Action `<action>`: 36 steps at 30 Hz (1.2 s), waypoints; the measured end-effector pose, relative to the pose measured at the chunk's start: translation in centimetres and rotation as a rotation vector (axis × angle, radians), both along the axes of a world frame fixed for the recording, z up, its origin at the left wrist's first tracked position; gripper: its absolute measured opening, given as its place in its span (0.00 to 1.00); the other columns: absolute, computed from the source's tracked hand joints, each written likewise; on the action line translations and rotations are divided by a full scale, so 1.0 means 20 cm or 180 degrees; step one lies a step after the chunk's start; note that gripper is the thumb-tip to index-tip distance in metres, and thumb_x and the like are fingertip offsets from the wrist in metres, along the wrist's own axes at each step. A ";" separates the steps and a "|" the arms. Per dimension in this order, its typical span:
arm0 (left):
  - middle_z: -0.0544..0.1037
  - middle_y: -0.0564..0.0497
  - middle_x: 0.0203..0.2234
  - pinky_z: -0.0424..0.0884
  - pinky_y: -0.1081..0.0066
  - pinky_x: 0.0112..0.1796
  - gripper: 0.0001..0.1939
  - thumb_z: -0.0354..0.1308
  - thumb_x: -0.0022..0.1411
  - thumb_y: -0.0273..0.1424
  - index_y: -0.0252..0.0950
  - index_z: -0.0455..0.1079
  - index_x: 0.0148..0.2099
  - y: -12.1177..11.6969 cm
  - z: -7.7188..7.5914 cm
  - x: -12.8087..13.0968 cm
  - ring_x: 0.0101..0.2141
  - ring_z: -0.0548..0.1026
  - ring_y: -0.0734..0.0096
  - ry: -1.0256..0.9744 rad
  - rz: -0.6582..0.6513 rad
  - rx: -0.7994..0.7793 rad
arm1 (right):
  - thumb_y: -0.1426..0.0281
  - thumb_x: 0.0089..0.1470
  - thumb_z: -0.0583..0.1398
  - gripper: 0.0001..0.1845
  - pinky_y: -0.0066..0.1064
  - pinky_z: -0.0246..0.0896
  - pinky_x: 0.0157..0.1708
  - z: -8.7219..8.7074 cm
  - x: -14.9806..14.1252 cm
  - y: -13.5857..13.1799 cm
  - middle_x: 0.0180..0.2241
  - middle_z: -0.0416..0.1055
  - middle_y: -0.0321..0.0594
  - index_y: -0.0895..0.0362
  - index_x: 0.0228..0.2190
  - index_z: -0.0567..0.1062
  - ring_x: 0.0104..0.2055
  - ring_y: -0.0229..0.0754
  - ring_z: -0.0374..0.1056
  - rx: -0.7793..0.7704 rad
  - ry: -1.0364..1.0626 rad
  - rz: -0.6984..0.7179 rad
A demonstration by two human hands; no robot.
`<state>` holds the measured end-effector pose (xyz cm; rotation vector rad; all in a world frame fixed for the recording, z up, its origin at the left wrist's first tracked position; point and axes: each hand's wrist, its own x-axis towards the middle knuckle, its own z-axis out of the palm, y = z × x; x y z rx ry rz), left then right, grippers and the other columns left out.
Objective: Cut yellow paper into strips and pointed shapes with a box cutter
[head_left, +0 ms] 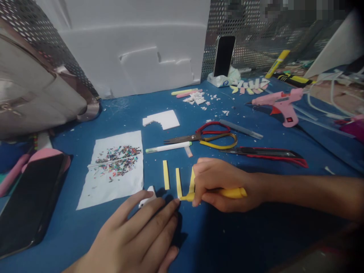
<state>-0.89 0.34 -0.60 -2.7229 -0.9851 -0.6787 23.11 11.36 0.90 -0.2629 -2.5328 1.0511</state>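
Note:
In my right hand (218, 185) is a yellow marker (233, 192), its tip low at the near end of a narrow yellow strip (178, 180). My left hand (139, 231) lies with fingers stretched out, a fingertip touching that same end. A small white piece (148, 196) with a dark dot shows partly behind the left fingers. Another yellow strip (166, 175) lies to the left, apart from both hands. A third yellow strip (192, 180) is partly hidden by my right hand.
Beyond the hands lie scissors (196, 138), a white pen (168, 147) and a red-black cutter knife (264, 152). A glitter-strewn paper (91, 193) and a dark phone (30, 201) are at left. A pink glue gun (280, 101) lies at right; a phone (224, 57) stands at the back.

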 end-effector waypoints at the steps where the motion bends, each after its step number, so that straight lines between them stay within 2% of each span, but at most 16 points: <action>1: 0.78 0.52 0.47 0.51 0.60 0.61 0.14 0.49 0.68 0.33 0.34 0.76 0.44 0.00 0.00 0.00 0.45 0.73 0.67 0.0019 0.0012 0.0008 | 0.72 0.58 0.52 0.12 0.31 0.53 0.37 0.00 0.00 0.00 0.24 0.68 0.35 0.58 0.30 0.74 0.29 0.36 0.60 -0.0009 0.0024 0.0073; 11: 0.79 0.53 0.45 0.50 0.61 0.62 0.15 0.48 0.69 0.33 0.35 0.76 0.44 -0.01 0.00 0.00 0.45 0.73 0.68 -0.0034 0.0081 0.0005 | 0.72 0.58 0.52 0.10 0.32 0.53 0.38 -0.01 0.00 0.00 0.26 0.68 0.36 0.57 0.33 0.74 0.31 0.37 0.60 0.0122 -0.0012 -0.0077; 16: 0.78 0.53 0.47 0.49 0.60 0.62 0.15 0.49 0.68 0.34 0.34 0.75 0.44 0.01 -0.01 0.00 0.46 0.72 0.67 -0.0043 -0.0024 -0.0037 | 0.73 0.57 0.52 0.11 0.31 0.53 0.38 -0.01 0.00 0.00 0.26 0.68 0.37 0.58 0.32 0.74 0.31 0.37 0.60 0.0036 -0.0015 -0.0030; 21: 0.80 0.53 0.43 0.49 0.62 0.62 0.15 0.48 0.69 0.32 0.34 0.76 0.42 0.01 0.01 0.01 0.44 0.73 0.68 -0.0039 0.0017 0.0031 | 0.72 0.58 0.52 0.11 0.31 0.53 0.38 0.00 0.00 0.00 0.25 0.69 0.36 0.58 0.32 0.75 0.30 0.36 0.61 -0.0047 0.0074 0.0132; 32: 0.80 0.53 0.44 0.51 0.62 0.62 0.15 0.48 0.69 0.32 0.35 0.76 0.42 0.00 0.01 0.01 0.45 0.74 0.69 -0.0097 0.0061 -0.0023 | 0.72 0.58 0.53 0.10 0.29 0.52 0.36 -0.01 0.00 0.00 0.25 0.67 0.35 0.58 0.32 0.74 0.29 0.35 0.59 -0.0064 0.0121 -0.0220; 36: 0.80 0.54 0.44 0.51 0.62 0.62 0.15 0.47 0.69 0.32 0.35 0.76 0.42 0.01 0.02 0.01 0.45 0.74 0.69 -0.0095 0.0038 -0.0024 | 0.72 0.58 0.53 0.10 0.30 0.52 0.36 -0.01 -0.01 0.00 0.25 0.68 0.35 0.59 0.31 0.74 0.29 0.35 0.59 -0.0069 0.0094 -0.0206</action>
